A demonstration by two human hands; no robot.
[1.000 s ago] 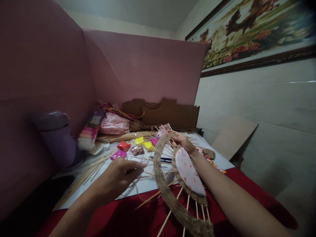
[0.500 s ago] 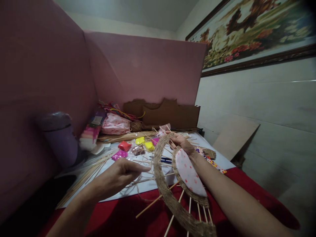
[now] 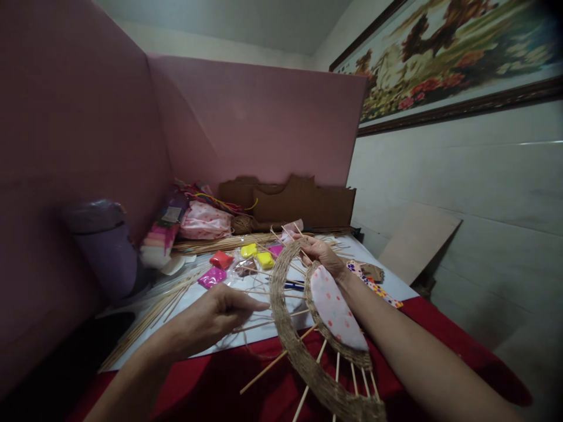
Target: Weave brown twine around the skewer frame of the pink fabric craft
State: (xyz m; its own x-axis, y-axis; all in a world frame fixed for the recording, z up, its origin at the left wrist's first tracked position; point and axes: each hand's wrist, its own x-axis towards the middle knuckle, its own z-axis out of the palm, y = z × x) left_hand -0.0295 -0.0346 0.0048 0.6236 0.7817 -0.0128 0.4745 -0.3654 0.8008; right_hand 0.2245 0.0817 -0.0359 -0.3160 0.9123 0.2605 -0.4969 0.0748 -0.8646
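A half-round woven piece of brown twine (image 3: 285,325) on thin wooden sticks stands tilted in front of me. Inside its outer twine band sits a white cloth half-disc (image 3: 336,310) with red dots, edged with more twine. My right hand (image 3: 323,256) grips the piece at its far upper end, fingers closed around the rim and sticks. On the other side, my left hand (image 3: 222,313) is closed, its fingertips pressed together against the band's outer edge near the stick ends. What those fingertips pinch is too small to make out. Several sticks (image 3: 264,370) poke out past the band.
Small clay packets, one of them red (image 3: 221,259), lie behind my left hand. Loose sticks (image 3: 149,319) cover the left of the white sheet (image 3: 206,347). A purple bin (image 3: 103,252) stands left; torn cardboard (image 3: 303,202) leans at the back. Patterned strips (image 3: 382,291) lie right.
The woven piece has shifted very slightly left. Both hands keep nearly the same places and grips.
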